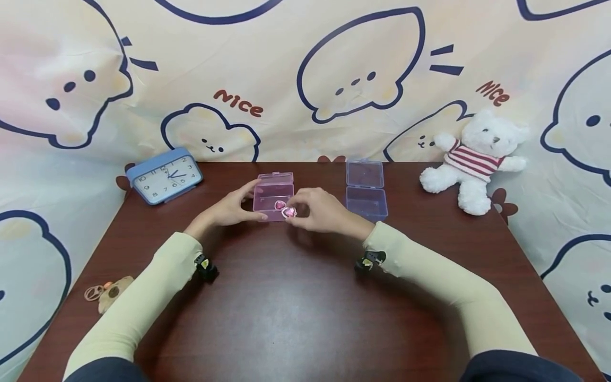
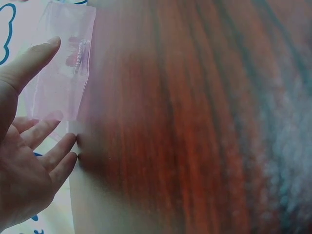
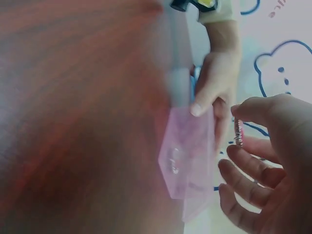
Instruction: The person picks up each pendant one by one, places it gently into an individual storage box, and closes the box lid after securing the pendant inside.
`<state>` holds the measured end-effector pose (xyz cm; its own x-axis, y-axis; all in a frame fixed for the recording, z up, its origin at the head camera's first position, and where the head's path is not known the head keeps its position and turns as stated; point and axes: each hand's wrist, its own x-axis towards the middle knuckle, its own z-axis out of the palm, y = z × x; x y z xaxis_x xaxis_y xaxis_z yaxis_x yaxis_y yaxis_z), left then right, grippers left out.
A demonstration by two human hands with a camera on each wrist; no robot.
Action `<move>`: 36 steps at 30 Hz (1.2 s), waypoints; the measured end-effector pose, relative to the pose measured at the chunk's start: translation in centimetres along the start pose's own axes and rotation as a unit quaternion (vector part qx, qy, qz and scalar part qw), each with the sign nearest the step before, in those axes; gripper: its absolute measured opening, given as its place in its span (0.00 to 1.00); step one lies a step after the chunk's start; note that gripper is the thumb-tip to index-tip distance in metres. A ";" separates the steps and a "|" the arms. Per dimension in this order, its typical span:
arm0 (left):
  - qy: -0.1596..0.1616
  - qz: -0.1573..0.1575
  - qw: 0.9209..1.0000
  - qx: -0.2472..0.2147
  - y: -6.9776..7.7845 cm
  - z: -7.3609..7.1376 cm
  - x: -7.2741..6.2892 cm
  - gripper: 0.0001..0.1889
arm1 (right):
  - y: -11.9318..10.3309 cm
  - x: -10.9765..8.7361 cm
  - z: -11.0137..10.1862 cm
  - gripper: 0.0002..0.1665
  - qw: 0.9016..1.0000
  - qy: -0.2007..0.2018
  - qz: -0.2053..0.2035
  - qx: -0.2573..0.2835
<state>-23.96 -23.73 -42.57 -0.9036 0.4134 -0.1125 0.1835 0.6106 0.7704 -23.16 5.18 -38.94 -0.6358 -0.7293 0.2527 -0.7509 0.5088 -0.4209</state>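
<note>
An open pink see-through box, its lid raised at the back, stands on the table. My left hand grips the box at its left side, the thumb on the front wall and fingers round the side toward the back. With thumb and forefinger, my right hand pinches a pink heart-shaped ornament with a silvery beaded rim, at the box's front right. Edge-on, the ornament shows between the fingertips in the right wrist view. A second pink heart ornament lies inside the box.
Right of my right hand stands an open bluish see-through box. A blue clock is at the back left, a white teddy bear at the back right. Beside my left sleeve lies a tan plush keychain. A patterned cloth hangs behind the table.
</note>
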 end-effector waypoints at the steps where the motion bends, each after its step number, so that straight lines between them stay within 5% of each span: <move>1: -0.001 0.000 1.000 0.000 0.0 0.0 0.0 0.57 | 0.1 0.2 -0.2 0.16 1.000 0.007 -0.003 0.016; 8: -0.004 0.001 1.000 -0.003 0.1 -0.1 0.0 0.57 | 1.1 1.8 -0.8 0.17 0.997 0.041 -0.007 0.070; 36: -0.014 -0.013 1.000 0.008 0.1 -0.2 0.1 0.58 | 4.5 5.7 2.4 0.19 0.995 0.020 0.030 0.095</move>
<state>-24.07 -23.76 -42.39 -0.8968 0.4162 -0.1504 0.1665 0.6321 0.7568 -29.71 2.16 -41.51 -0.6882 -0.6790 0.2558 -0.6663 0.4519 -0.5931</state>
